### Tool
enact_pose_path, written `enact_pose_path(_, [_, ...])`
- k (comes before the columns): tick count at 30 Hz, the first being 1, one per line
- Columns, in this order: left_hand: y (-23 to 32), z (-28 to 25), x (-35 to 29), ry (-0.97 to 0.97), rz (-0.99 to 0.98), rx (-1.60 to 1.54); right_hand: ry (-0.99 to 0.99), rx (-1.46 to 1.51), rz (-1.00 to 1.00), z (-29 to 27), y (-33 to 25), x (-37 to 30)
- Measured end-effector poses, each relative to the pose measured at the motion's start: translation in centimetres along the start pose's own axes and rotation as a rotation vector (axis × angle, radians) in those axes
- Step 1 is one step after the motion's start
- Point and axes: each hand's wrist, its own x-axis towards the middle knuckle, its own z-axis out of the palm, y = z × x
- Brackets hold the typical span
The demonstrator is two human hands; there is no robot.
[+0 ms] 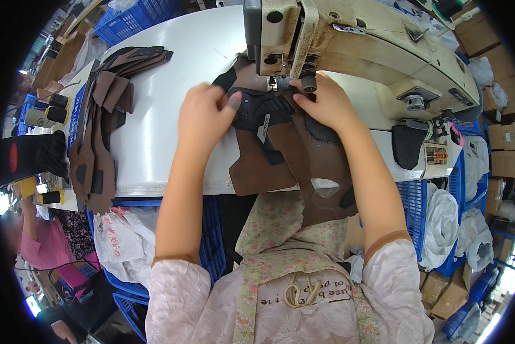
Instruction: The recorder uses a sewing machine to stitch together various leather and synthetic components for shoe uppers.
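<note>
Brown leather pieces with black parts (260, 163), like shoe uppers, lie under the needle area of a sewing machine (378, 43) and hang over the table's near edge. My left hand (207, 114) is closed on the black edge of this leather work, left of the presser foot (275, 83), its thumb on top and its fingers curled and slightly blurred. My right hand (326, 103) grips the work just right of the foot, thumb and forefinger pointing inward. The machine head partly hides its fingertips. A small pale label (263, 127) shows on a black part between my hands.
A stack of similar brown pieces (100, 123) lies on the white table (154, 132) at the left. Thread spools (57, 107) stand beyond it. A black pad (408, 144) sits at the table's right. Blue crates (134, 23) and plastic bags (441, 221) surround the table. Another person (48, 238) sits far left.
</note>
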Motion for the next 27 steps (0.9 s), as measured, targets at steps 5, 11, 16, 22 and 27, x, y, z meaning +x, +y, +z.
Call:
enact_pose_path(5, [1.6,-0.8,-4.3,-0.13,-0.142,0.067,0.004,-0.054,-0.045,0.2,0.5,-0.6])
enact_pose_path(11, [-1.0,0.1,-2.1,0.005,-0.195,-0.006,0.014,-0.162,-0.005,0.4,-1.2,-2.5])
enact_pose_path(16, [-1.9,0.0,-0.6,0.05,-0.139,0.01,0.099,-0.223,-0.018,1.3,-2.6,-3.3])
enact_pose_path(22, [-2.4,-0.3,1.5,0.108,-0.062,0.068,0.166,-0.18,-0.042,2.2,-2.8,-3.8])
enact_pose_path(27, [-1.4,0.4,1.5,0.499,0.23,0.345,0.276,-0.101,-0.093,3.7,-2.2,-3.4])
